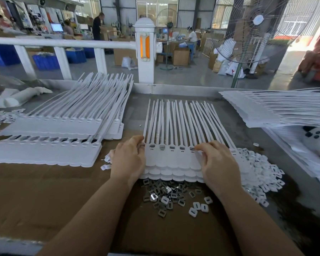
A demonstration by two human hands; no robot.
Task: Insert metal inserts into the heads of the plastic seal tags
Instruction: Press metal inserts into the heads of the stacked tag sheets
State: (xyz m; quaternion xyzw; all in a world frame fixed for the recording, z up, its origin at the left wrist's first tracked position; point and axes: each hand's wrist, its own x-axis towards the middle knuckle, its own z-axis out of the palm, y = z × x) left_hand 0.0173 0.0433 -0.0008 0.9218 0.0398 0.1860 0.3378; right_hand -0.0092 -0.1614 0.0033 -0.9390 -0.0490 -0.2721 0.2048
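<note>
Bare cardboard (pixel 44 191) lies open at seven o'clock of the central tag stack (pixel 174 159). Loose metal inserts (pixel 166 194) crowd six o'clock, white caps (pixel 257 172) four o'clock, stacked tag sheets (pixel 50 139) ten o'clock, another stack (pixel 277 109) two o'clock.

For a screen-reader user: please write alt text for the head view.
Two hands work a sheet of white plastic seal tags: the left hand holds its edge, the right hand presses at a tag head. Loose metal inserts lie just below.

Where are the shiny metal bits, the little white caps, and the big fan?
metal inserts (pixel 166 193): head view, middle of pile.
white caps (pixel 257 169): head view, middle of heap.
fan (pixel 257 20): head view, hub.
</note>
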